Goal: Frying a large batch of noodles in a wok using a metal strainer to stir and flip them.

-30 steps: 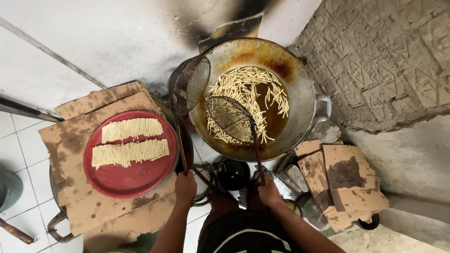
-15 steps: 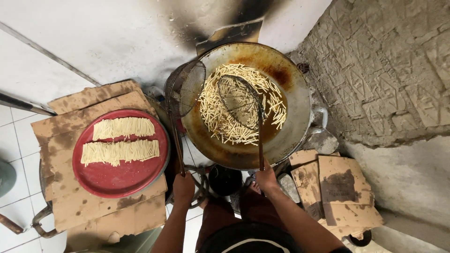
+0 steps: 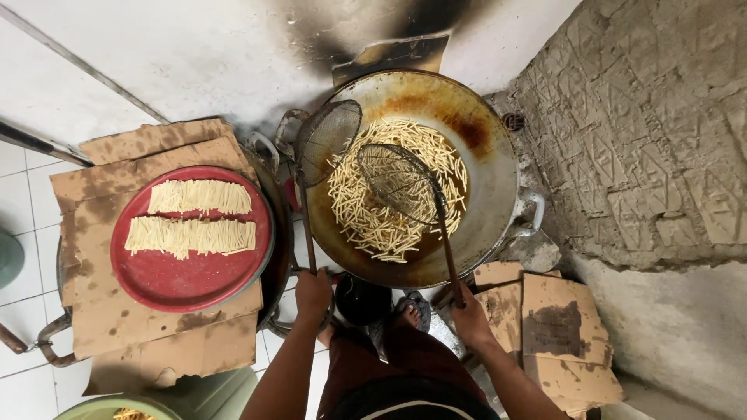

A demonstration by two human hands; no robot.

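A big metal wok (image 3: 498, 179) holds dark oil and many pale dough sticks (image 3: 366, 214). My right hand (image 3: 469, 315) grips the long handle of a round wire skimmer (image 3: 397, 183), whose mesh head lies over the sticks in the wok's middle. My left hand (image 3: 313, 292) holds the handle of a second mesh skimmer (image 3: 327, 136), its head resting at the wok's left rim. To the left, a red round tray (image 3: 194, 276) carries two rows of raw dough sticks (image 3: 191, 218).
Oil-stained cardboard (image 3: 117, 319) lies under the red tray on a second pot. More cardboard pieces (image 3: 556, 327) sit at the lower right by a rough concrete wall (image 3: 646, 132). A soot-blackened white wall (image 3: 233, 54) rises behind the wok. White floor tiles (image 3: 23, 202) run along the left.
The wire skimmer in my right hand has shifted across the sticks in the oil, from lower in the wok toward its middle. The view has shifted slightly.
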